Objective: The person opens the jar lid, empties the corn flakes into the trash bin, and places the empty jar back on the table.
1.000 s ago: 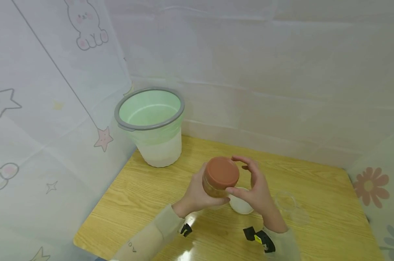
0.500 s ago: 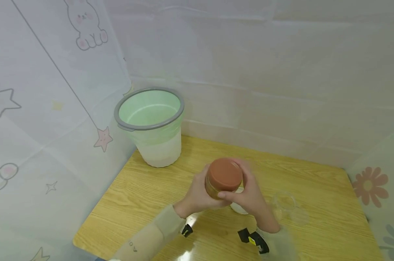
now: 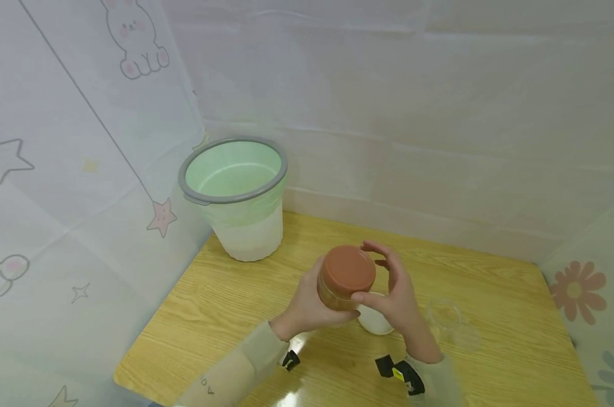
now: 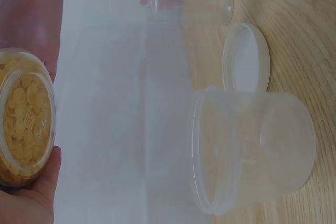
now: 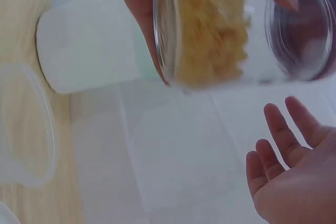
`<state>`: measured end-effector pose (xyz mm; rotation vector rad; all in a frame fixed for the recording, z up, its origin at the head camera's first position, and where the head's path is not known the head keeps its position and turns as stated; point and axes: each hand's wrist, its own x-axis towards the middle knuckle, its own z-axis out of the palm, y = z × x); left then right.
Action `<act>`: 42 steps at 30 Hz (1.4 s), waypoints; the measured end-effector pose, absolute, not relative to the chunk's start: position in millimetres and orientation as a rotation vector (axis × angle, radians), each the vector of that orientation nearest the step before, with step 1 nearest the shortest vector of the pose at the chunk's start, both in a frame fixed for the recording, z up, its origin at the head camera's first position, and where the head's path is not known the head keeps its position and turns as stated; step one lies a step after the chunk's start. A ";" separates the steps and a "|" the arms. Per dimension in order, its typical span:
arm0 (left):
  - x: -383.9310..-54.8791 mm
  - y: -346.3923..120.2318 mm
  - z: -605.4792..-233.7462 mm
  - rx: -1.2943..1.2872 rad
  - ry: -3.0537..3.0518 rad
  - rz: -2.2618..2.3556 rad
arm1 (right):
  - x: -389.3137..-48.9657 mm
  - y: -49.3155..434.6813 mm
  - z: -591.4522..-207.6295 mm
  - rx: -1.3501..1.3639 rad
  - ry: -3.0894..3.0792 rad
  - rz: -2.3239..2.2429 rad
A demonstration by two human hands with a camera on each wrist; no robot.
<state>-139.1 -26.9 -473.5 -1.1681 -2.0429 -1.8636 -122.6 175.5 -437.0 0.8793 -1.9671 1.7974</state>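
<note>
A clear jar [image 5: 210, 30] of yellow flake-like pieces, topped by a reddish-brown lid [image 3: 348, 268], is tilted above the wooden table. My left hand [image 3: 304, 302] grips the jar's side from the left. At the lid's near edge is the thumb of my right hand [image 3: 395, 291]; its index finger arches by the far edge. Other fingers [image 5: 278, 135] of this hand stand loosely extended, apart from the jar in the right wrist view. Below is an uncapped translucent plastic container [image 4: 257, 150], with a white round lid [image 4: 247, 59] close by on the table.
A collapsible green-and-white bucket [image 3: 251, 232] with a grey rim stands at the back left of the wooden table [image 3: 195, 316]. Toward the right lies a clear see-through container [image 3: 446, 316]. Patterned fabric [image 3: 439, 141] hangs behind and at the sides.
My right hand closed round the lid half a second ago, then its fingers spread off it again. The jar shifted slightly right, then back left, still in my left hand.
</note>
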 end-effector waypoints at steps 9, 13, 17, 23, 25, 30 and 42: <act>-141.0 -30.9 -475.1 -1.181 -2.017 -1.869 | -123.0 187.3 -434.9 0.994 -1.962 1.711; -140.5 -29.8 -476.1 -1.163 -2.025 -1.857 | -120.2 177.3 -434.8 1.053 -1.965 1.706; -138.5 -26.4 -476.4 -1.174 -2.043 -1.834 | -116.2 164.9 -435.4 0.992 -2.032 1.784; -135.4 -22.5 -476.5 -1.181 -2.075 -1.829 | -114.7 158.3 -435.9 0.899 -2.065 1.856; -135.4 -22.9 -476.6 -1.173 -2.083 -1.831 | -115.7 161.2 -436.7 0.904 -2.061 1.849; -137.3 -27.1 -475.2 -1.142 -2.095 -1.869 | -120.7 176.2 -439.3 0.901 -2.021 1.812; -141.5 -31.8 -474.3 -1.186 -2.036 -1.838 | -124.5 190.7 -437.8 0.987 -1.949 1.808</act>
